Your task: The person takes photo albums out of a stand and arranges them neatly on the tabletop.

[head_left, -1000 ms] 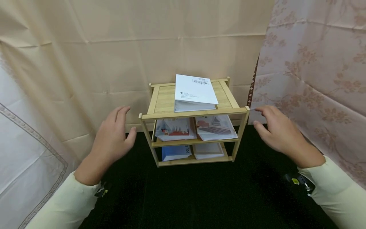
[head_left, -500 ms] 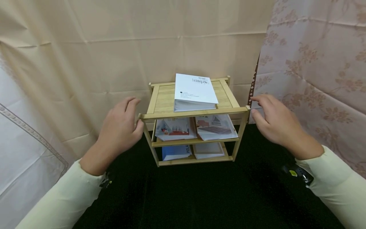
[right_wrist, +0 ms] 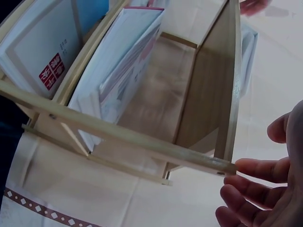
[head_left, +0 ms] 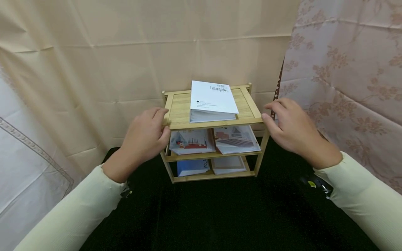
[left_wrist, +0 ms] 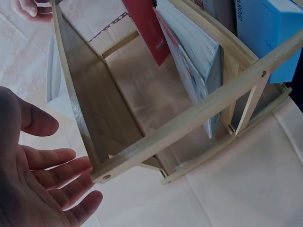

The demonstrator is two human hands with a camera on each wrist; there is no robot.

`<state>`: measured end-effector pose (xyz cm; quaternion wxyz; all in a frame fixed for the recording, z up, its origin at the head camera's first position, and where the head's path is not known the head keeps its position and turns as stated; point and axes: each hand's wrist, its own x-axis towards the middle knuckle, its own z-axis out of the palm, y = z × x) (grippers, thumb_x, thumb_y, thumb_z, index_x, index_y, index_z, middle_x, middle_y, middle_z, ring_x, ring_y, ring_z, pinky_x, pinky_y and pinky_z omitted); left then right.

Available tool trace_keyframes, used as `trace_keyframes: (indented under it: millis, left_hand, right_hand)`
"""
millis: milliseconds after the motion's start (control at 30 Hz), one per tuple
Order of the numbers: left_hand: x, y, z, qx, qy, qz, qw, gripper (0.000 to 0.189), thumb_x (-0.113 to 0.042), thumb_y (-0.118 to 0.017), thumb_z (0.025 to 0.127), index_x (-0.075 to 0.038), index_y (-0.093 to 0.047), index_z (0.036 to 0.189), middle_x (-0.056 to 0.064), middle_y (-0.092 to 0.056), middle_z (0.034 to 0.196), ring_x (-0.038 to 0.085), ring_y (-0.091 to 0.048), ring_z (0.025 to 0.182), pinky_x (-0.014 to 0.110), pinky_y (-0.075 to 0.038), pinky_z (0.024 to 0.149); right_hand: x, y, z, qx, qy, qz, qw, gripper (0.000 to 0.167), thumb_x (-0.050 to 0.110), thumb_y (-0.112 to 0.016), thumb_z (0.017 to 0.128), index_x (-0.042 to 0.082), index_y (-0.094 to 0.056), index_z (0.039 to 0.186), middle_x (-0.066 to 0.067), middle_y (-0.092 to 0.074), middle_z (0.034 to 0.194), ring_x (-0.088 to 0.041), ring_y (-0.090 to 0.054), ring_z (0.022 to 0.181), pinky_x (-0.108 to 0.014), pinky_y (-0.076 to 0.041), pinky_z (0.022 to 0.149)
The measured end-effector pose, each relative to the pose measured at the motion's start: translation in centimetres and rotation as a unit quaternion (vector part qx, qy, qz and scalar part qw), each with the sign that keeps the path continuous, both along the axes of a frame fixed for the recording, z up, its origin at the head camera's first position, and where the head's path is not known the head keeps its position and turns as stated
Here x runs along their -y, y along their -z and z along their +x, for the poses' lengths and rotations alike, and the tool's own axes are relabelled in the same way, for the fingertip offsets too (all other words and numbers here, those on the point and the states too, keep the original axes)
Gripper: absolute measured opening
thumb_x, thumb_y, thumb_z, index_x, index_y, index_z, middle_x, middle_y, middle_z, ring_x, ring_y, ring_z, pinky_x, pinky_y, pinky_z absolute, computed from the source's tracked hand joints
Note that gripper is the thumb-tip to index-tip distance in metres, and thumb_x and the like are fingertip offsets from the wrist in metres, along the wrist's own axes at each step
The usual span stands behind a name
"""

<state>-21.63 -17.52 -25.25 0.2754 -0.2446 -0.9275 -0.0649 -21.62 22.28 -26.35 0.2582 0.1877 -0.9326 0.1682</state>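
Observation:
A small three-tier wooden shelf (head_left: 180,116) stands in the middle of the head view, with a thick white book (head_left: 214,99) lying on its top board. My left hand (head_left: 145,134) is at the shelf's front left corner; in the left wrist view its fingers (left_wrist: 61,175) are loosely spread beside the wooden post end. At the front right corner is my right hand (head_left: 290,127), thumb and fingers apart. The right wrist view shows its fingertips (right_wrist: 244,166) right at the post end. Neither hand is curled round the wood.
Two illustrated books, the left one (head_left: 192,141) and the right one (head_left: 237,139), lie on the middle tier. Below are a blue book (head_left: 191,167) and a pale one (head_left: 228,164). A beige curtain (head_left: 125,62) hangs behind, a floral cloth (head_left: 342,87) at right. Dark green flooring (head_left: 204,212) lies in front.
Both hands have moved inward to the shelf's top front corners, the left hand going right and up, the right hand going left. The shelf and books keep their places.

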Motion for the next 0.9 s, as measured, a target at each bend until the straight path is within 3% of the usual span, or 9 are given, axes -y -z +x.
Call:
trace_keyframes:
  millis: [233,500,733,900]
  left_hand:
    - [-0.9,-0.2,-0.5,0.061,-0.007,0.0,0.9981,0.046,-0.027,-0.049,0.103,-0.001,-0.061,0.14,0.02,-0.061,0.141,0.039,-0.057,0.13,0.059,-0.045,0.11]
    - [-2.4,-0.5,-1.3,0.152,-0.01,0.061,0.9864,0.054,-0.035,-0.05,0.106,-0.004,-0.051,0.15,0.018,-0.056,0.148,0.039,-0.052,0.136,0.058,-0.04,0.115]
    - [-3.8,-0.3,-1.6,0.176,-0.003,0.075,0.9815,0.054,-0.034,-0.047,0.107,-0.006,-0.049,0.152,0.016,-0.056,0.149,0.037,-0.051,0.138,0.059,-0.035,0.118]
    - [-4.5,-0.3,-1.6,0.183,0.003,0.071,0.9805,0.053,-0.032,-0.044,0.106,-0.006,-0.05,0.152,0.015,-0.058,0.148,0.037,-0.05,0.14,0.06,-0.031,0.12]
  right_hand:
    - [1.5,-0.6,-0.7,0.004,-0.01,0.003,0.9999,0.042,0.035,-0.049,0.108,0.002,-0.068,0.126,-0.017,-0.064,0.119,-0.037,-0.056,0.106,-0.054,-0.045,0.087]
    - [3.3,-1.0,-1.7,0.023,-0.016,0.008,0.9996,0.038,0.032,-0.052,0.107,0.002,-0.073,0.116,-0.017,-0.068,0.112,-0.036,-0.058,0.105,-0.054,-0.046,0.09]
    - [4.5,-0.3,-2.7,0.036,-0.019,0.022,0.999,0.042,0.034,-0.047,0.108,0.006,-0.077,0.115,-0.017,-0.067,0.12,-0.037,-0.056,0.114,-0.058,-0.042,0.098]
    - [4.9,0.0,-2.7,0.034,-0.024,0.016,0.999,0.041,0.033,-0.045,0.108,0.013,-0.079,0.114,-0.013,-0.065,0.124,-0.038,-0.053,0.115,-0.06,-0.039,0.095]
